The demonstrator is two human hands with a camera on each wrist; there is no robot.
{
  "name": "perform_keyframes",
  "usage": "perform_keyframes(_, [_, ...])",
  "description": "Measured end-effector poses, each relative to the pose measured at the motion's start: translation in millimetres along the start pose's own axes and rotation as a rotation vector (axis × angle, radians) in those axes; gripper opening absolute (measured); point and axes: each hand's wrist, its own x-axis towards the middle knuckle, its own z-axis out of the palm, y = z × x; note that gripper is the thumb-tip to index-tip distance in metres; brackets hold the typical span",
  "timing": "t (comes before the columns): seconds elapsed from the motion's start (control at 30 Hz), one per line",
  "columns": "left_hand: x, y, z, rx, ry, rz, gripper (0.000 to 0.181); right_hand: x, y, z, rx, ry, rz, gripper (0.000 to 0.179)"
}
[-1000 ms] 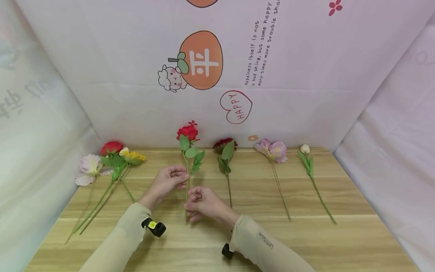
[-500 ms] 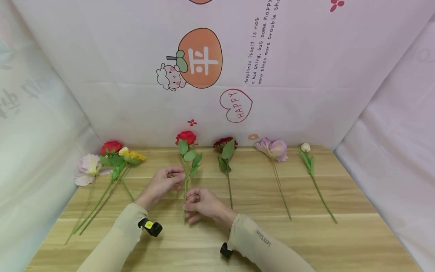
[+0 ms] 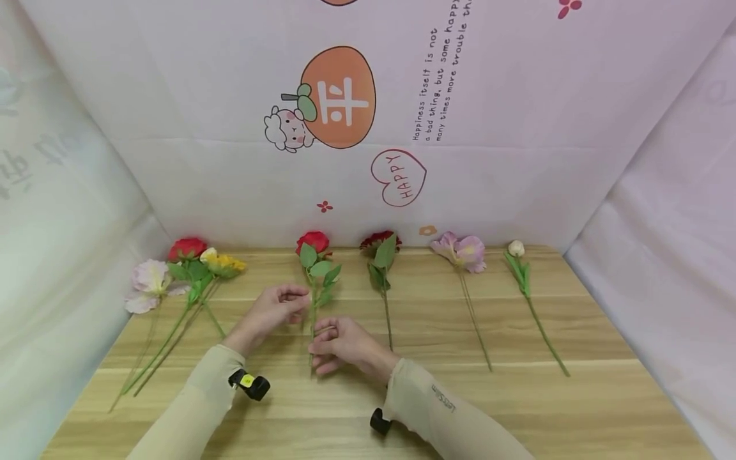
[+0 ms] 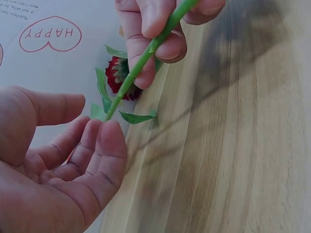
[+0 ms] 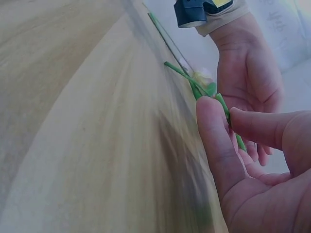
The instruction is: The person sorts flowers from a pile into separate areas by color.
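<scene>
A red rose [image 3: 313,242] with green leaves lies lengthwise at the middle of the table, its head by the back edge. My right hand [image 3: 347,345] pinches its lower stem between thumb and fingers. The cut end of the green stem [image 5: 221,104] pokes out past those fingertips in the right wrist view. My left hand [image 3: 276,314] is just left of the stem, higher up, fingertips right at it. In the left wrist view, the left hand [image 4: 68,179] has its thumb apart from its bent fingers, which hide the rose's head.
Right of the rose lie a dark red flower [image 3: 379,241], a pale purple flower [image 3: 468,254] and a white tulip [image 3: 515,249]. A group at the left holds another red rose [image 3: 188,248], a yellow flower [image 3: 227,264] and a pale pink flower [image 3: 151,276]. White cloth [image 3: 230,191] hangs behind the table.
The rose's head has come down from against the cloth to the table's back edge. Both hands have shifted slightly left, the right still pinching the stem.
</scene>
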Motion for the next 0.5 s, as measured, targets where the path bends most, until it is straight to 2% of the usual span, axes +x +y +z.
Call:
perform_keyframes(0.23, [-1.9,-1.5,-4.9,0.05,-0.007,0.002,0.039,4.1,0.2,0.4,0.03,-0.002,0.012,0.04])
perform_keyframes(0.5, [-2.7,-5.6,-9.2,0.052,-0.038,-0.007,0.043,9.9,0.8,1.2,0.015,0.013,0.028,0.043])
